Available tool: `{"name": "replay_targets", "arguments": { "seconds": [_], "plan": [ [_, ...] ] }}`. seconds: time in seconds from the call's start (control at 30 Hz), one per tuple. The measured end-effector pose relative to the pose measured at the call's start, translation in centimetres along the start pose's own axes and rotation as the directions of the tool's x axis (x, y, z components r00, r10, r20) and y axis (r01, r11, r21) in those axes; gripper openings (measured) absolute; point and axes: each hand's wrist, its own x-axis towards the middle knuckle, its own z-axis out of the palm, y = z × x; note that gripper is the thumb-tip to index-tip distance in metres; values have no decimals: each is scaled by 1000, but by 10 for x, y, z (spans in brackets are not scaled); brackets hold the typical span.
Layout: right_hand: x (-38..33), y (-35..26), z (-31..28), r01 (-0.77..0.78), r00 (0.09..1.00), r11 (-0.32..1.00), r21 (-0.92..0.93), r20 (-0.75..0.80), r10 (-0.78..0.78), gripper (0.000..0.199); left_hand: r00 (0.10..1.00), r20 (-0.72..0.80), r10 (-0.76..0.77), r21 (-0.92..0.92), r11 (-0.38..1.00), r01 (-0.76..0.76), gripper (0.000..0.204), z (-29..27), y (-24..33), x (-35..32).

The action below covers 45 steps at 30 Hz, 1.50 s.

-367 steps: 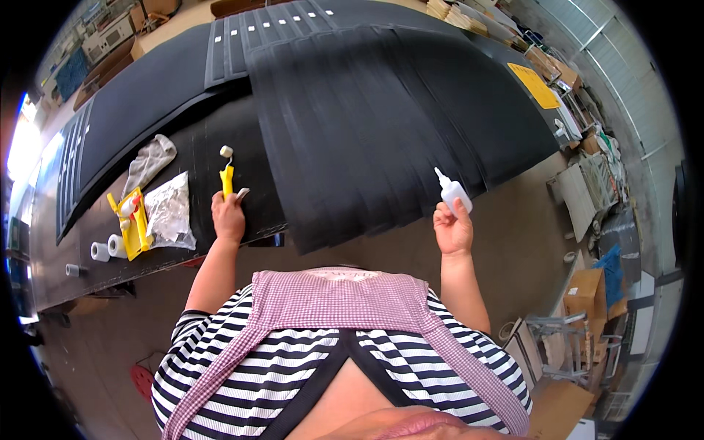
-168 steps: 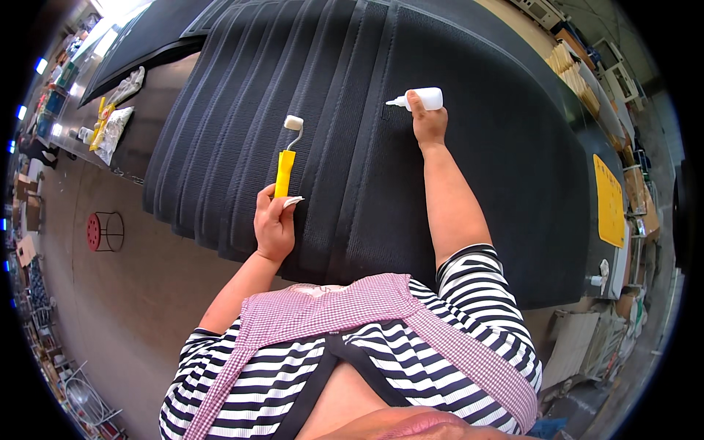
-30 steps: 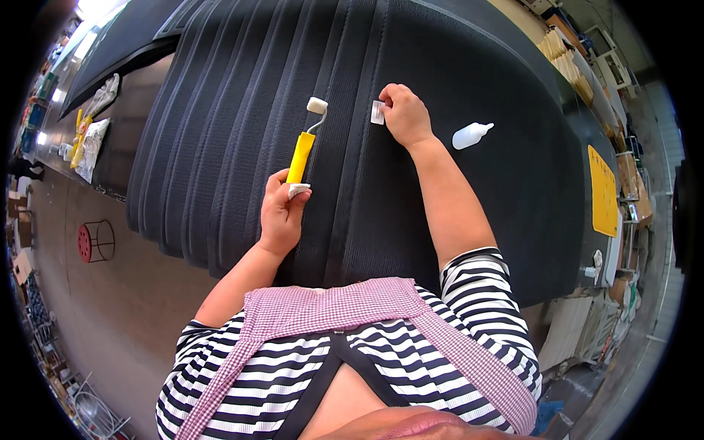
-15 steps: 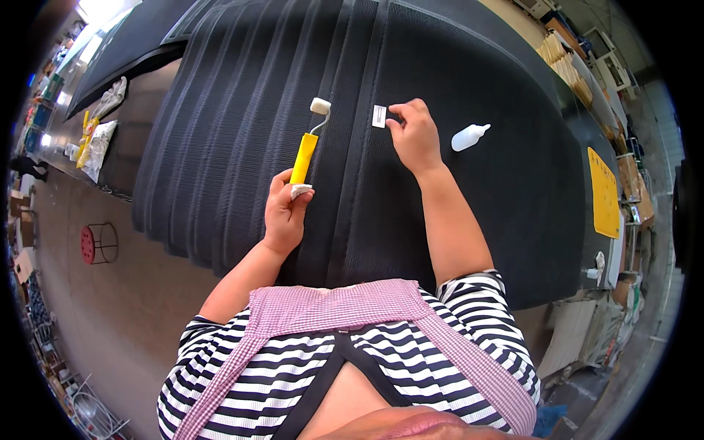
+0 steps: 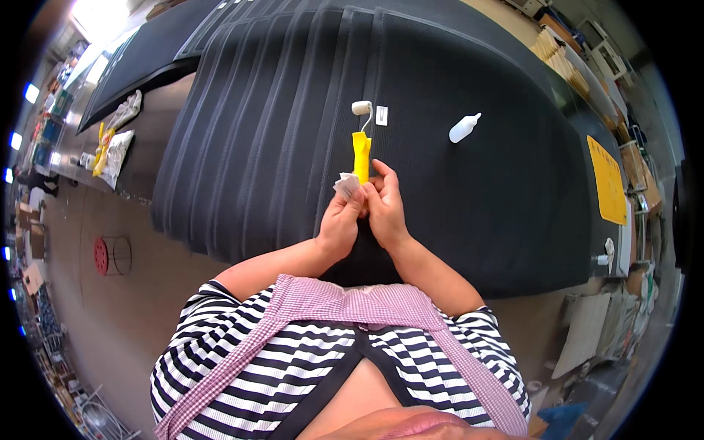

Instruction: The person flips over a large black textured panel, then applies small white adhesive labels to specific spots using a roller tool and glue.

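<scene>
Both my hands are together above the black ribbed mat [image 5: 469,198]. My left hand [image 5: 340,226] is closed round the lower end of a small roller [image 5: 361,158] with a yellow handle and white head. The same hand holds a few small white labels [image 5: 346,186] fanned out beside the handle. My right hand [image 5: 387,213] meets it at the handle's base, thumb bent in against the left fingers and index finger raised. What its fingertips grip is hidden. A white label [image 5: 382,116] with dark print lies flat on the mat, just right of the roller head.
A white squeeze bottle [image 5: 463,128] lies on the mat to the right. At the right edge is a yellow sheet [image 5: 606,180]. Plastic packets [image 5: 116,155] sit on the table at left, and a red round stool [image 5: 102,255] stands on the floor.
My right hand has left the label on the mat and come back to my left hand. My left hand has moved right with the roller and labels, which now show fanned out.
</scene>
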Motion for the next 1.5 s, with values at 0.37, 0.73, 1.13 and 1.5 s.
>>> {"name": "replay_targets", "arguments": {
  "seconds": [0.37,0.73,1.13,1.5],
  "plan": [
    [6,-15,-19,67,956,990,-121,-276,-99,40,831,532,-163,841,213,-496,7,-38,65,11],
    [29,2,-16,-94,930,910,-404,-363,-65,39,783,604,-147,796,68,-601,8,-46,59,6],
    [54,-30,0,-270,904,878,-395,-419,90,40,784,602,-152,798,127,-588,8,-48,64,10],
    [80,-57,-1,-348,885,872,-344,-429,184,39,790,596,-142,801,169,-574,11,-47,64,11]
  ]
}}
